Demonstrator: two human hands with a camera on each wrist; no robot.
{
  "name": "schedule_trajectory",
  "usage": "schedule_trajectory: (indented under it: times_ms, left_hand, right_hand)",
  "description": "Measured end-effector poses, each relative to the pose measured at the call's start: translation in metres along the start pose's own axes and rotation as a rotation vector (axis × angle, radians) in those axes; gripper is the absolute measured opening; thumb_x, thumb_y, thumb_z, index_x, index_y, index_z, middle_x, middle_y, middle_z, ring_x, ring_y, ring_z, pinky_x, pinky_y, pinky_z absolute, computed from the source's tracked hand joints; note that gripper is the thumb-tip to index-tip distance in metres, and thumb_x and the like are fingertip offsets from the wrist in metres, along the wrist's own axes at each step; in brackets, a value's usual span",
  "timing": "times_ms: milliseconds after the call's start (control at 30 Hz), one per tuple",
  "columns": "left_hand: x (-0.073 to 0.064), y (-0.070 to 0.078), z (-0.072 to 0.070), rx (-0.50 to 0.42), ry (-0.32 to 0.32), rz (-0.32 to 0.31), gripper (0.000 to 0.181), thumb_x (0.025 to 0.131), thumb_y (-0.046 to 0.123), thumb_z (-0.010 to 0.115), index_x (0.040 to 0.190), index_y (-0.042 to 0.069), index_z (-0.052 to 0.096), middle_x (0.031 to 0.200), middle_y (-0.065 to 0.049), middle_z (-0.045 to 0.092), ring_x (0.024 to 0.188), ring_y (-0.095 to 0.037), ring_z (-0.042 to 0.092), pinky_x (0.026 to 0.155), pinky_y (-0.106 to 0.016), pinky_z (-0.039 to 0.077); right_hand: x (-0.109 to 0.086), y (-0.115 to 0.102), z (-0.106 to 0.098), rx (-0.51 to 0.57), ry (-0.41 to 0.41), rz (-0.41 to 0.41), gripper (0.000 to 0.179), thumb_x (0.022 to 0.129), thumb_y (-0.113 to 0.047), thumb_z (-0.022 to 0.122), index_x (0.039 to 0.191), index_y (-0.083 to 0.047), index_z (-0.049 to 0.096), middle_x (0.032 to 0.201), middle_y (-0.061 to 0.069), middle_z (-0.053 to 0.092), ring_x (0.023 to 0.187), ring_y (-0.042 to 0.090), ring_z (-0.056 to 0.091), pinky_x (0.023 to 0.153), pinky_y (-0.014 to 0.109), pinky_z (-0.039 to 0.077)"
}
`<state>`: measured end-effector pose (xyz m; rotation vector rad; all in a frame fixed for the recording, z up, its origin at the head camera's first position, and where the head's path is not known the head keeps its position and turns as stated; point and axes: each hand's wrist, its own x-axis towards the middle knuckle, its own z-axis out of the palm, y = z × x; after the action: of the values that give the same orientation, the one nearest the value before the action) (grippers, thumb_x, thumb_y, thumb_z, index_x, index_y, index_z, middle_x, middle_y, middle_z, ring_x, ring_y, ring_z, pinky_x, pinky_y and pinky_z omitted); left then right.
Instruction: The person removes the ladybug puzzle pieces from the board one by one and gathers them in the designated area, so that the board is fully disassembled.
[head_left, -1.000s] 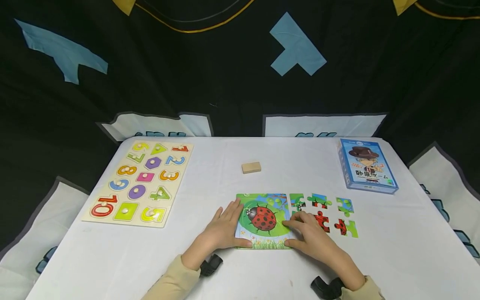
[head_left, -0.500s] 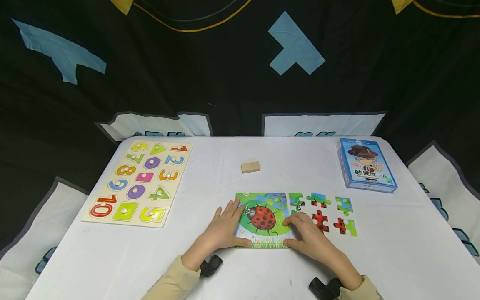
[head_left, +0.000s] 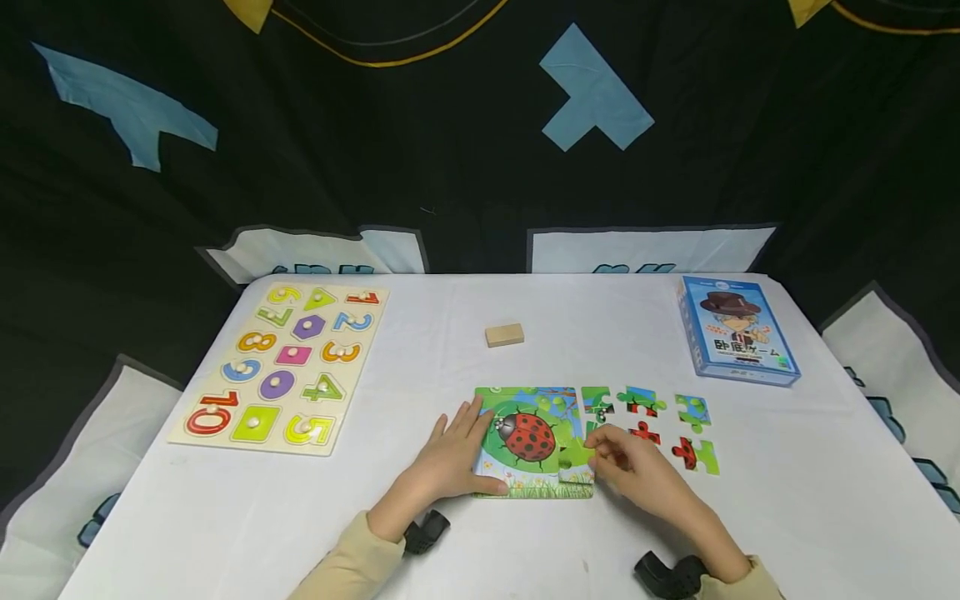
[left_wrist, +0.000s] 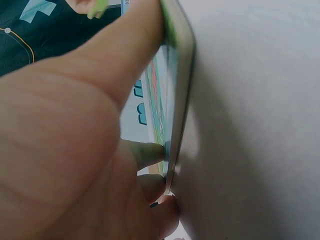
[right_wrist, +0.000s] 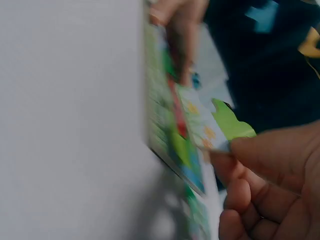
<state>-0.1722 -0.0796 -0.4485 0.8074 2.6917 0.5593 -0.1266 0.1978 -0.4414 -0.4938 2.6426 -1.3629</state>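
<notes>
A ladybug jigsaw board [head_left: 525,437] lies flat near the middle front of the table. My left hand [head_left: 448,454] rests along its left side, fingers straight on the edge and thumb on the lower border. My right hand [head_left: 637,467] pinches a puzzle piece [head_left: 576,462] between thumb and finger over the board's lower right corner. In the right wrist view this puzzle piece [right_wrist: 205,120] stands tilted above the board, green with small orange flowers. Several loose pieces lie just right of the board, among them a blue-green one [head_left: 692,410]; my right hand partly covers others.
Left on the table lies a wooden number-and-shape board [head_left: 292,367]. A small wooden block [head_left: 504,335] sits beyond the jigsaw. The blue game box [head_left: 738,329] stands at the back right. Dark cloth [head_left: 412,150] hangs behind the white table [head_left: 450,550].
My right hand has lifted the lower right puzzle piece off the board and drawn it slightly to the right. My left hand has stayed at the board's left edge.
</notes>
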Motion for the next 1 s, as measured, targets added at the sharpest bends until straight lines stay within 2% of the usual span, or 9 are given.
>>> schedule_trajectory:
  times_ms: [133,267,367,500,633,767,833,933,1000]
  left_hand:
    - [0.001,0.001,0.000,0.005,-0.001,0.000,0.102,0.068,0.053,0.071,0.140,-0.003,0.026,0.147,-0.022,0.010,0.134,-0.036,0.010,0.102,-0.056,0.010]
    - [0.001,0.001,0.000,0.011,-0.002,0.001,0.102,0.068,0.054,0.071,0.140,-0.003,0.026,0.147,-0.022,0.010,0.134,-0.036,0.010,0.102,-0.056,0.010]
    - [0.000,0.001,0.000,0.017,-0.001,0.004,0.102,0.067,0.054,0.071,0.139,-0.004,0.027,0.147,-0.023,0.010,0.134,-0.036,0.010,0.102,-0.056,0.011]
    - [-0.001,0.001,-0.001,0.026,0.004,0.011,0.103,0.067,0.055,0.071,0.139,-0.005,0.028,0.146,-0.024,0.011,0.133,-0.037,0.011,0.101,-0.057,0.012]
    - [-0.001,0.000,-0.001,0.018,0.006,0.014,0.103,0.067,0.055,0.071,0.139,-0.005,0.028,0.146,-0.024,0.011,0.133,-0.038,0.011,0.101,-0.057,0.011]
    - [0.000,0.000,0.000,0.014,0.002,0.016,0.103,0.068,0.055,0.070,0.139,-0.005,0.027,0.147,-0.024,0.010,0.133,-0.038,0.011,0.101,-0.058,0.011]
    - [0.000,0.001,0.000,0.012,0.002,0.018,0.103,0.068,0.055,0.070,0.139,-0.005,0.027,0.147,-0.024,0.010,0.133,-0.038,0.011,0.101,-0.058,0.011]
    - [0.000,0.001,-0.001,0.009,0.004,0.017,0.102,0.067,0.055,0.071,0.139,-0.005,0.027,0.146,-0.024,0.010,0.133,-0.038,0.011,0.101,-0.058,0.011]
    - [0.000,0.001,-0.001,0.010,0.003,0.016,0.102,0.068,0.054,0.071,0.139,-0.005,0.027,0.146,-0.024,0.010,0.133,-0.038,0.011,0.101,-0.058,0.011]
  right_hand:
    - [-0.015,0.006,-0.028,0.012,0.014,0.065,0.010,0.088,-0.011,0.059,0.096,-0.006,0.059,0.076,0.000,0.057,0.061,0.007,0.050,0.054,0.025,0.043]
    - [-0.036,0.018,-0.061,-0.064,-0.033,0.165,0.012,0.087,-0.010,0.059,0.095,-0.002,0.060,0.070,0.000,0.055,0.059,0.007,0.048,0.054,0.025,0.041]
    - [-0.052,0.029,-0.080,-0.140,-0.073,0.272,0.012,0.085,-0.010,0.059,0.094,-0.002,0.060,0.067,0.000,0.054,0.057,0.007,0.046,0.052,0.025,0.038]
    - [-0.065,0.038,-0.091,-0.220,-0.093,0.422,0.011,0.083,-0.009,0.059,0.092,-0.002,0.061,0.067,0.000,0.055,0.059,0.013,0.046,0.052,0.028,0.037]
    - [-0.066,0.042,-0.092,-0.256,-0.108,0.505,0.016,0.083,-0.015,0.063,0.092,-0.002,0.061,0.067,0.001,0.053,0.062,0.017,0.045,0.054,0.031,0.036]
    - [-0.059,0.036,-0.092,-0.314,-0.112,0.520,0.023,0.084,-0.025,0.063,0.093,-0.004,0.062,0.067,0.001,0.052,0.062,0.016,0.045,0.054,0.031,0.035]
    - [-0.052,0.029,-0.088,-0.362,-0.090,0.498,0.022,0.085,-0.026,0.062,0.090,-0.005,0.063,0.064,0.000,0.051,0.060,0.016,0.044,0.052,0.030,0.034]
    - [-0.038,0.016,-0.074,-0.400,-0.049,0.417,0.019,0.086,-0.025,0.062,0.087,-0.006,0.064,0.060,-0.002,0.048,0.055,0.014,0.042,0.049,0.029,0.033]
    - [-0.026,0.008,-0.060,-0.387,-0.038,0.318,0.016,0.086,-0.023,0.062,0.087,-0.007,0.065,0.060,-0.004,0.049,0.053,0.011,0.043,0.049,0.028,0.035]
